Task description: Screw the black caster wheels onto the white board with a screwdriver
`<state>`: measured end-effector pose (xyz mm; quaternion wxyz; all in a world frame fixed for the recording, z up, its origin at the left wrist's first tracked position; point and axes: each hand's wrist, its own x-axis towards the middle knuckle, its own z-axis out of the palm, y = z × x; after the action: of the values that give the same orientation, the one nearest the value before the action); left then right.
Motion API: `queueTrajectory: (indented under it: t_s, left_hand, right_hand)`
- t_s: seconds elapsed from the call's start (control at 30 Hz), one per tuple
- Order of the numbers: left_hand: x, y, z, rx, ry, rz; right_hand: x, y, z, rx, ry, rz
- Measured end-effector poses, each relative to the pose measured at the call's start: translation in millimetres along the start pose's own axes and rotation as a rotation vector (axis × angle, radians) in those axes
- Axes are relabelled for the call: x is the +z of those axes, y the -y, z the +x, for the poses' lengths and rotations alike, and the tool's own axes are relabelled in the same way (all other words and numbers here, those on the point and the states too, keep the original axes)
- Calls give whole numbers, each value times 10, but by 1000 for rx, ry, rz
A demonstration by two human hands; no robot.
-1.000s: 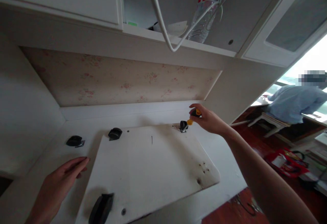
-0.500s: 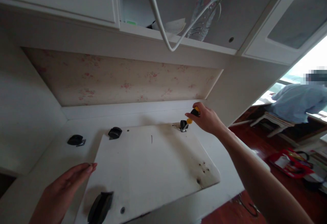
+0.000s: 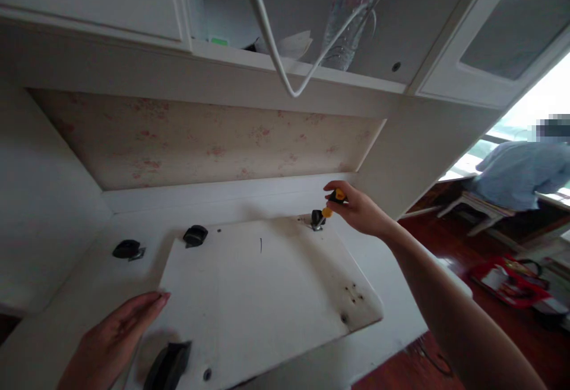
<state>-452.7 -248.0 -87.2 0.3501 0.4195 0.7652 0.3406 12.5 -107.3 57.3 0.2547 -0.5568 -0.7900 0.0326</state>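
My right hand (image 3: 356,205) grips a yellow and black screwdriver (image 3: 338,195). The tool slants down to the mounting plate of a black caster wheel (image 3: 316,218) at the far right corner of a white board (image 3: 262,295). Low on the left, beside the board's edge, my left hand (image 3: 118,333) has its thumb and fingers pressed together; what they hold, if anything, is hidden. Another black caster (image 3: 195,236) sits at the board's far left corner, and a larger-looking one (image 3: 168,367) is at the near left. A loose caster (image 3: 127,249) lies left of the board.
Overhead, a white cable (image 3: 278,60) hangs from a shelf with a plastic bottle (image 3: 345,28). Cabinet doors flank that shelf. At the right, a person in a light blue top (image 3: 512,170) sits on a stool, with a red tray of items (image 3: 507,283) on the floor.
The view has shifted slightly. My right hand has turned a little around the screwdriver, which stays at the same caster. My left hand remains beside the board.
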Motion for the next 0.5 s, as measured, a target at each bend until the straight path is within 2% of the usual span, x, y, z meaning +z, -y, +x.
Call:
queueTrajectory:
  t_s: [0.17, 0.37, 0.5]
  left_hand:
    - [6, 0, 5, -6, 6, 22]
    - [14, -11, 15, 16, 20, 20]
    - [30, -28, -8, 54, 7, 41]
  right_hand:
    - [26, -11, -17, 81, -122, -63]
    - [-6, -20, -85, 7, -25, -18]
    - [64, 0, -82, 79, -128, -126]
